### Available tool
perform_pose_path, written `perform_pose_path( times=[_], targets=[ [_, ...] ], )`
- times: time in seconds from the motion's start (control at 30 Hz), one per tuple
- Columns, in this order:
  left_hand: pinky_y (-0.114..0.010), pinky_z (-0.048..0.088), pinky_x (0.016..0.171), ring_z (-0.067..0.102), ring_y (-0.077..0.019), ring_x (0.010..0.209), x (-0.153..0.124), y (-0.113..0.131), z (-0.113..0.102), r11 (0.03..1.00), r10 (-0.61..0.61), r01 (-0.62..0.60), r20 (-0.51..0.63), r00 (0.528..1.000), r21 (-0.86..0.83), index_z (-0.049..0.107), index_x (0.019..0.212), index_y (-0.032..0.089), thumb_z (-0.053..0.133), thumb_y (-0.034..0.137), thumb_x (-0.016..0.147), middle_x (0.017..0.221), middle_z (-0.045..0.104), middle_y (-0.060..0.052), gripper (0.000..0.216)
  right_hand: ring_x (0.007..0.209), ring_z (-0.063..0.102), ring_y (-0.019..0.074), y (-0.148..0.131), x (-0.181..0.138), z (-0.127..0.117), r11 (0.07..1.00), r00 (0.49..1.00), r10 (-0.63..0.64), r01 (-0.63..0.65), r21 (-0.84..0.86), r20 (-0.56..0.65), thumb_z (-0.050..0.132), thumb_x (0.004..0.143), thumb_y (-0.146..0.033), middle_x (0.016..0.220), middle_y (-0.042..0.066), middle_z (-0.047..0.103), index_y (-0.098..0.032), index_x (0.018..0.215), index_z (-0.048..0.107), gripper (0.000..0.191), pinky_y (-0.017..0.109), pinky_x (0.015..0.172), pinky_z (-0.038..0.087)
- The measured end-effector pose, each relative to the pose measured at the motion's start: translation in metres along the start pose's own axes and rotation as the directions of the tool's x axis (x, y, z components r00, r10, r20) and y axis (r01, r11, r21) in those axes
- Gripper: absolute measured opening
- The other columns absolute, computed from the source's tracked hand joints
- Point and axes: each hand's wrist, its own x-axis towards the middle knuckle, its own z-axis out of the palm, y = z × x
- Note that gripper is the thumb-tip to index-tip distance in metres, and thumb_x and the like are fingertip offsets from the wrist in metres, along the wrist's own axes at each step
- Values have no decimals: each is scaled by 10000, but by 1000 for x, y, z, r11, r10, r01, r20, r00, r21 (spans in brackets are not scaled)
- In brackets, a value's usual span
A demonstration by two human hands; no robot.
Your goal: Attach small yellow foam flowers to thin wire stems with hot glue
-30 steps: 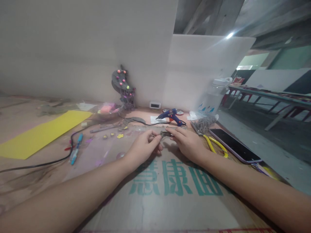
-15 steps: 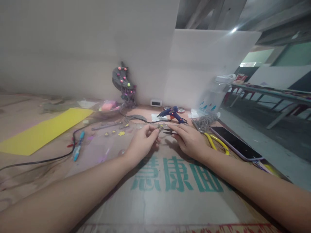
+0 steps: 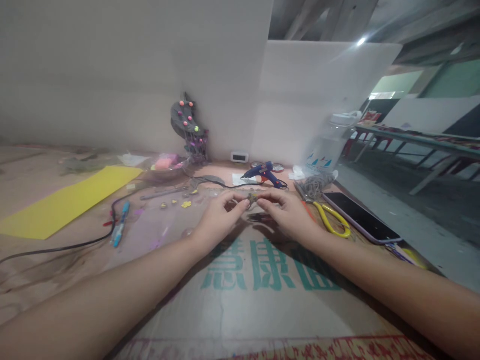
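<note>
My left hand (image 3: 225,212) pinches a small grey-and-yellow piece (image 3: 252,198) between thumb and forefinger. On the other side of it, the fingertips of my right hand (image 3: 287,212) are closed on the same piece. Its exact kind is too small to make out. Below my right fingers stick out the dark blades of a pair of scissors (image 3: 258,218). The rest is behind that hand, so I cannot tell whether the palm still grips them. Small yellow flower shapes (image 3: 186,204) lie left of my hands.
Behind my hands lies a blue glue gun (image 3: 264,172), its black cord running left. Yellow-handled scissors (image 3: 333,220), grey yarn (image 3: 318,185), a phone (image 3: 362,217) and a bottle (image 3: 328,142) stand right. Left are a blue pen (image 3: 120,225) and yellow sheet (image 3: 71,202). A grey moon-shaped ornament (image 3: 183,120) leans behind.
My right fingertips have come over to the small piece and closed on it beside my left. The scissor blades have dropped from finger level to beneath my right hand.
</note>
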Motion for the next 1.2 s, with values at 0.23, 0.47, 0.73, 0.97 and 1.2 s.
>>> perform_pose_path(
  times=[0.23, 0.47, 0.73, 0.97, 1.2],
  targets=[
    [-270, 419, 650, 548, -148, 693, -3, -2, 2, 995, 39, -48, 102, 994, 88, 632, 777, 156, 559, 323, 830, 732, 624, -15, 190, 711, 587, 158, 0, -9, 10, 930, 985, 171, -173, 325, 35, 585, 826, -380, 727, 0, 613, -190, 800, 603, 193, 303, 697, 497],
    [-288, 468, 768, 610, -171, 846, -2, -4, 3, 1000, 9, -6, 107, 994, -23, 636, 941, 157, 522, 200, 800, 925, 682, -50, 187, 675, 549, 142, 2, -8, 9, 912, 981, 188, -194, 360, 52, 584, 829, -389, 724, -5, 572, -195, 795, 587, 197, 299, 683, 494],
    [-267, 456, 710, 595, -161, 761, -2, -2, 1, 999, 18, -20, 48, 999, 48, 632, 822, 154, 530, 338, 856, 802, 665, -24, 214, 696, 551, 145, 2, -9, 10, 938, 980, 177, -196, 285, 90, 580, 833, -381, 738, 2, 588, -182, 787, 602, 205, 286, 675, 474],
    [-238, 437, 664, 579, -144, 720, -3, -1, 0, 994, 10, -15, 47, 999, 108, 621, 789, 154, 526, 311, 856, 753, 642, -3, 195, 686, 568, 144, 0, -10, 11, 936, 977, 171, -201, 291, 127, 560, 847, -382, 730, 8, 602, -176, 816, 610, 214, 270, 642, 482],
    [-253, 439, 706, 592, -166, 775, -1, -7, -1, 991, 53, -61, 69, 996, 121, 657, 850, 155, 444, 356, 916, 809, 672, -20, 301, 654, 561, 139, -1, -9, 11, 925, 975, 197, -220, 309, 104, 566, 832, -399, 709, 0, 601, -184, 783, 593, 222, 268, 620, 487]
  ],
)
